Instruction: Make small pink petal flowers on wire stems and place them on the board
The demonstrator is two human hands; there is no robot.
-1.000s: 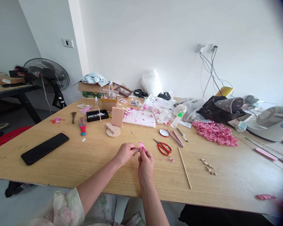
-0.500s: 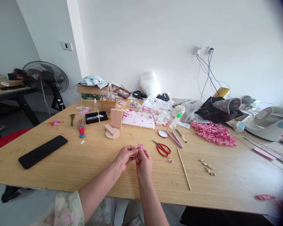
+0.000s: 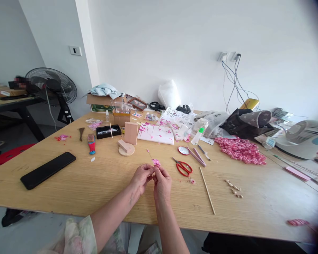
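Note:
Over the front middle of the table, my left hand (image 3: 142,179) and my right hand (image 3: 163,184) meet at their fingertips, both closed in a pinch. Between them they hold a small pink flower (image 3: 156,162), its petals showing just above the fingers. A thin stalk with a pink tip (image 3: 148,151) sticks up behind the petals; its lower part is hidden by the fingers. To the right of my right hand lie red-handled scissors (image 3: 183,167) and small pink scraps (image 3: 192,181). A round wooden disc (image 3: 127,151) with a small wood block (image 3: 124,145) on it lies beyond my left hand.
Pink flower sprigs stand in a white foam block (image 3: 159,137). A wooden stick (image 3: 207,190), a pile of pink pieces (image 3: 240,150) and a small fan (image 3: 300,137) are to the right. At left are a black phone-like slab (image 3: 48,170), a brush (image 3: 91,144) and a black tray (image 3: 108,132).
The pink petals between my fingertips now look fuller and more spread out than before. Both hands stay nearly in place.

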